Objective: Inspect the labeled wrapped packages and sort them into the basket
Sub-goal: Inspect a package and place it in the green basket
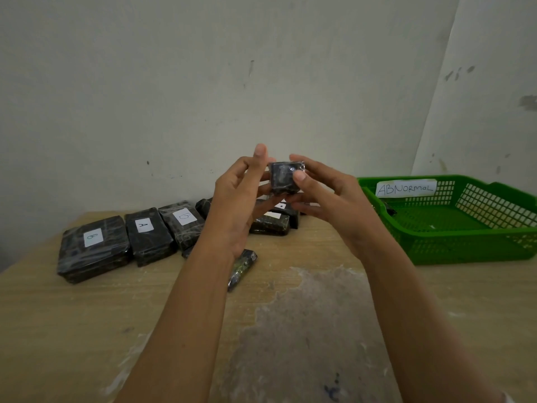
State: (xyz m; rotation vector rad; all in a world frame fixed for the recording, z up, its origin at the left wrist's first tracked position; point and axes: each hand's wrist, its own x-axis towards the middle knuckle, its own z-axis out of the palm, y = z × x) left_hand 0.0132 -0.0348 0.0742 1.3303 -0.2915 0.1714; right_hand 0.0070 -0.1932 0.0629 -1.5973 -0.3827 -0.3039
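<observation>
One table (87, 330) is bearing everything: the green basket (494, 245) is sitting at its right, and labelled packages (93, 248) are lying well to the left. Between them, the left hand (235, 205) and right hand (328, 199) are both pinching one small wrapped package (283, 178) by fingertips, raised above the table. Its glossy wrap is likely making it slippery; turning it on so light a hold is risking a drop.

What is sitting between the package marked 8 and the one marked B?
The package marked A, lying side by side with both on the table, as the head view shows.
</observation>
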